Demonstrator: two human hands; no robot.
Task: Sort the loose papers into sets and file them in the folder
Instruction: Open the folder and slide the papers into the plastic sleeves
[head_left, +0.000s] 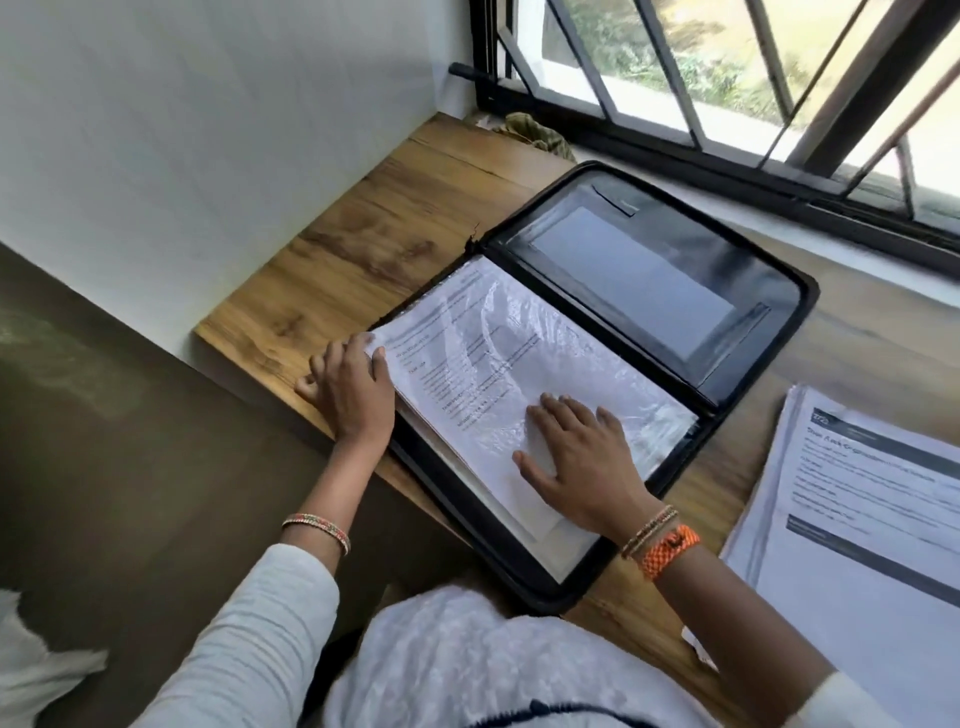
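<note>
The folder lies unzipped and flat on the wooden bench, its spine running from ten o'clock to four o'clock, so both halves stay open without being held. On the near half a printed sheet inside a clear plastic sleeve sits on top of the filed pages. The right hand rests on that sleeve at its five o'clock end, fingers spread and straight, most likely to press the page flat and keep the slippery plastic from sliding. The left hand is at the sleeve's nine o'clock corner, fingers curled at the edge with the thumb on top, seemingly steadying or lifting that corner. The far half shows only a dark inner pocket. At three o'clock from the folder, just beside it on the bench, a stack of loose papers waits within the right hand's reach, apparently still to be filed. Beyond the folder at twelve o'clock is a barred window.
</note>
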